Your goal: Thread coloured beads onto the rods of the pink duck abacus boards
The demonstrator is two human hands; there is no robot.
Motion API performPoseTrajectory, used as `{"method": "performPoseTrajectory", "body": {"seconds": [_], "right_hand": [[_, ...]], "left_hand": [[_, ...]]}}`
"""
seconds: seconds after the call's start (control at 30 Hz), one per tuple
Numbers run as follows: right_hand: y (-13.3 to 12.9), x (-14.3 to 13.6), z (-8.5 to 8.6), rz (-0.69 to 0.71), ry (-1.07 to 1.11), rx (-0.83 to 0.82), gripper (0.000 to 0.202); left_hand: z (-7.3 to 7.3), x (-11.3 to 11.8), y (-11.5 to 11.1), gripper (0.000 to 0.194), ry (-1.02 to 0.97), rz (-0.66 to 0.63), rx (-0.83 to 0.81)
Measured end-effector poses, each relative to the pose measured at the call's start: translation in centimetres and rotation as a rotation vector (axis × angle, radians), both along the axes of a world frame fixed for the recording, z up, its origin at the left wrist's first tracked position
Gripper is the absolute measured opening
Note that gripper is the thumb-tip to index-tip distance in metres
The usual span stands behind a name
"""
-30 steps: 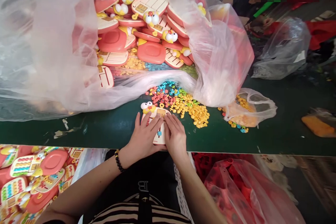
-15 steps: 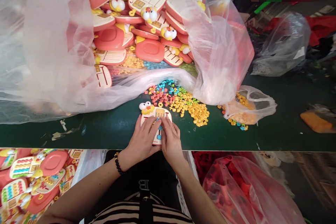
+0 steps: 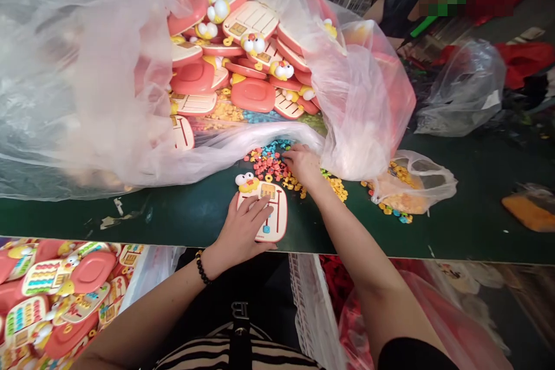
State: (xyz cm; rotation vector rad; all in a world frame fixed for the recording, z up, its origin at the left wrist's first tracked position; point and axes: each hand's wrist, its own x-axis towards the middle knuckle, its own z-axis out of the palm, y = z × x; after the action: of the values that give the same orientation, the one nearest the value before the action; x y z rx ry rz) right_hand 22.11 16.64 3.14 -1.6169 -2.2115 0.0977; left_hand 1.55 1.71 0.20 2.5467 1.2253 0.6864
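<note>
Near the front edge of the green worktop [image 3: 165, 219], a cream-faced toy board [image 3: 273, 222] is lying face up, directly under the person's left hand [image 3: 243, 226]. The palm is covering the board's lower left part, the fingers are stretching across its middle, and the thumb is reaching along its bottom edge. That grip is resting spread on the board rather than closing round it. The board's right side is showing bare past the fingertips, and a yellow head [image 3: 248, 184] with bulging white eyes is jutting out at the upper left, above the hand. Between fingers and thumb, a blue piece [image 3: 266, 229] is sitting on the board's face.

Well clear of the board, beyond it and to its right, the right hand [image 3: 303, 165] is dipping bent fingers into a pile of small coloured pieces [image 3: 266, 165]. Whether that grip is pinching one, I cannot tell. Behind the pile, a large plastic bag [image 3: 95, 81] is holding many more boards [image 3: 253, 94]. Farther right, a small clear bag [image 3: 416, 185] is lying over yellow and orange pieces.
</note>
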Motion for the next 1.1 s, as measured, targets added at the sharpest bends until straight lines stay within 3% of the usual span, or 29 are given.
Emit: {"method": "performPoseTrajectory", "body": {"seconds": [0.1, 0.17, 0.33, 0.43, 0.53, 0.73, 1.0, 1.1], "right_hand": [[0.9, -0.4, -0.1, 0.013, -0.022, 0.014, 0.012], [0.1, -0.3, 0.1, 0.014, 0.093, 0.021, 0.01], [-5.5, -0.3, 0.3, -0.027, 0.566, -0.103, 0.012], [-8.9, -1.1, -0.4, -0.043, 0.708, -0.089, 0.01], [-10.5, -2.2, -1.2, -0.111, 0.663, -0.044, 0.01], [-10.2, -2.8, -2.1, -0.084, 0.578, 0.016, 0.015], [-12.0, -1.9, -2.4, 0.159, 0.281, 0.005, 0.036], [-13.1, -1.9, -2.4, 0.179, 0.219, 0.0, 0.04]], "left_hand": [[-0.1, -0.1, 0.1, 0.07, 0.001, -0.007, 0.0], [-0.1, -0.1, 0.1, 0.07, -0.002, -0.006, 0.01], [-0.2, -0.3, 0.1, 0.063, -0.02, -0.02, 0.003], [-0.2, -0.3, 0.1, 0.059, -0.03, -0.05, 0.002], [-0.1, -0.3, 0.1, 0.057, -0.019, -0.063, 0.01], [-0.1, -0.2, 0.1, 0.059, -0.009, -0.059, -0.002], [-0.4, -0.2, 0.1, 0.059, -0.021, -0.061, -0.018], [-0.2, -0.2, 0.2, 0.057, -0.019, -0.064, -0.025]]}}
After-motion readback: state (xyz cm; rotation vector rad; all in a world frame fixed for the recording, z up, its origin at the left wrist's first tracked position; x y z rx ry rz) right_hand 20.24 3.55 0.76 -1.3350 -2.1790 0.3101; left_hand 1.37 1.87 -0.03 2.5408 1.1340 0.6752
